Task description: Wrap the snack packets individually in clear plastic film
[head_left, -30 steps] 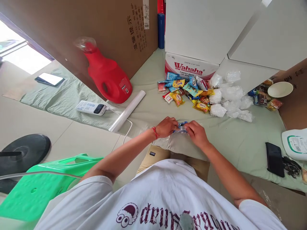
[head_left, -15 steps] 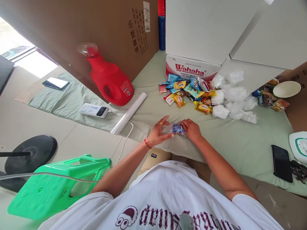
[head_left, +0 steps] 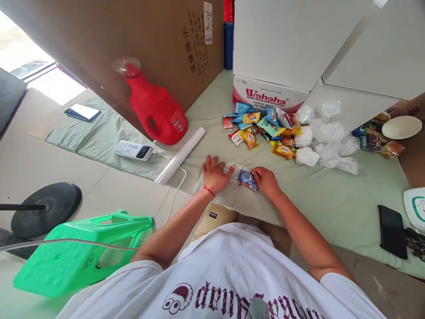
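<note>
A small blue snack packet [head_left: 246, 178] lies at the near edge of the cloth-covered surface, on clear plastic film [head_left: 229, 167]. My right hand [head_left: 266, 180] has its fingers closed on the packet's right end, hiding part of it. To the left, my left hand [head_left: 215, 174] rests on the film with its fingers spread, the thumb pointing toward the packet but apart from it. Beyond my hands is a heap of colourful snack packets [head_left: 265, 126]. Several film-wrapped bundles [head_left: 307, 157] lie right of that heap.
A roll of clear film [head_left: 181, 155], a white power bank [head_left: 133, 150] with its cable and a red jug [head_left: 159, 113] are to the left. White boxes [head_left: 275, 40] stand behind. On the right are a black phone [head_left: 392, 231] and a paper bowl [head_left: 401, 127]. A green stool [head_left: 76, 254] is lower left.
My left hand has moved left, away from the packet, and its fingers have spread flat over the film. My right hand keeps its hold on the packet.
</note>
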Motion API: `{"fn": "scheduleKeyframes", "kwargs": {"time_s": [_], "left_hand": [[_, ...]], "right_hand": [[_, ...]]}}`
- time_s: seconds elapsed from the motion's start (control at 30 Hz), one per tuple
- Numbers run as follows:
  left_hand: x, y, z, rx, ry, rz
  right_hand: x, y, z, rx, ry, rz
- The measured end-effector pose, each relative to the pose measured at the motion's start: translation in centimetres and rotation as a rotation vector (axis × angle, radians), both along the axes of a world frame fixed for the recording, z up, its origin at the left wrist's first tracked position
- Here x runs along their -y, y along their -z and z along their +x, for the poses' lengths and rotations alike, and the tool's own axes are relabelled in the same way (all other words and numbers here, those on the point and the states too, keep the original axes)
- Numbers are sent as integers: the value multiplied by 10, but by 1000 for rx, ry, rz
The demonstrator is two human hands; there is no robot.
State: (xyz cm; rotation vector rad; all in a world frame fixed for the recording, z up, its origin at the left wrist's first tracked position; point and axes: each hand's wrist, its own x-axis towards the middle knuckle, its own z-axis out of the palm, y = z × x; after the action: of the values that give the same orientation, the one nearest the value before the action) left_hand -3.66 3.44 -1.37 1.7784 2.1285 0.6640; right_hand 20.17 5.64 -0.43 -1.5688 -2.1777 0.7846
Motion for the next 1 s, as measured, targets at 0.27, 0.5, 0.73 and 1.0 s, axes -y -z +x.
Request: {"fn": "scheduleKeyframes", "kwargs": {"time_s": [0.27,0.5,0.73,1.0], "left_hand": [[-8,12,5,70,88,-33],[4,14,7,99,104,17],[5,-7,6,298,107,-74],[-19,-32,34,604,187,-279]], "right_hand": [[-12,-1,24,-31,121,-6],[-3,-49,40,135,294,284],[18,-30,-10,66,-233,162],[12,-6,-12,-101,-148,46]]}}
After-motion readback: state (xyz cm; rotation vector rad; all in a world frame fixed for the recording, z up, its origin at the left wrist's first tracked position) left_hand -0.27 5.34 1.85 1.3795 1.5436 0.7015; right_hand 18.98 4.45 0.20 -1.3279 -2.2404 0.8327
